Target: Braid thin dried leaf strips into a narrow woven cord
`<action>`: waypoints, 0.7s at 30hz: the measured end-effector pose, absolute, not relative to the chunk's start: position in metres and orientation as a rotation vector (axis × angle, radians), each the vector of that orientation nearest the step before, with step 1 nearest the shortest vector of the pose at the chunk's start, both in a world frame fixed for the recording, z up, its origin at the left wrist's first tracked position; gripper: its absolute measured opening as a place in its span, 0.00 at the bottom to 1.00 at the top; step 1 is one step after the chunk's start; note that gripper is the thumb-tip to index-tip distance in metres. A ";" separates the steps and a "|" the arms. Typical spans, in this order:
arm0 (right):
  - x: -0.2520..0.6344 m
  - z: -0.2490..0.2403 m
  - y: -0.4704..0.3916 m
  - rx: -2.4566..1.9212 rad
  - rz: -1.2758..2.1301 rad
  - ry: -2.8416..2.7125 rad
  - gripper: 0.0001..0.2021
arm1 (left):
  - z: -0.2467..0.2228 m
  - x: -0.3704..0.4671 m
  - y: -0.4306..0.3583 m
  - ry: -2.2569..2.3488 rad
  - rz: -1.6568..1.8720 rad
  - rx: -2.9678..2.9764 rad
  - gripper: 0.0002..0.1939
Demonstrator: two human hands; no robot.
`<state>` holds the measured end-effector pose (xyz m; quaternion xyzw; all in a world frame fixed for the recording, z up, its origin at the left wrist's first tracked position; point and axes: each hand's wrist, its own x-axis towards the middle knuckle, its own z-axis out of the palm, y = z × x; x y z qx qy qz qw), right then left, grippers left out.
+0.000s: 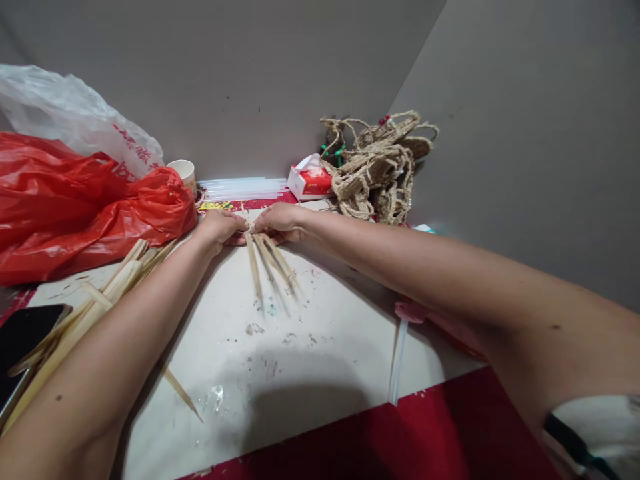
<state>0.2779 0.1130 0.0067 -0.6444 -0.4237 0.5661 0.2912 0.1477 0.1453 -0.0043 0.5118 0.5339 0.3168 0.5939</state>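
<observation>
Both my hands meet at the far part of the white board, fingers closed around the top of a small bundle of dried straw-like strips [256,270]. My left hand [223,228] pinches it from the left. From the right, my right hand [280,222] grips the same spot, its fingertips nearly touching the left ones. Several flat tan strips fan out from the fingers toward me, slightly blurred at their tips. Thin fibres stick up between the hands, and the exact join is partly hidden by the fingers.
More dried strips [117,280] lie beside a phone [30,333] at left. Plastic bags [75,207], a paper cup [184,175], glue sticks [245,189], a tissue pack [310,179] and braided straw cords [380,167] line the wall. A pink glue gun [413,311] lies under my right arm.
</observation>
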 end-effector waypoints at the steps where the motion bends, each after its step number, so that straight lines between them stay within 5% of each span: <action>1: 0.279 0.006 0.114 -1.732 1.493 -1.151 0.13 | -0.004 0.147 0.146 1.239 0.727 1.193 0.09; 21: 0.286 0.008 0.125 -1.768 1.557 -1.306 0.12 | 0.004 0.139 0.143 1.182 0.629 1.228 0.08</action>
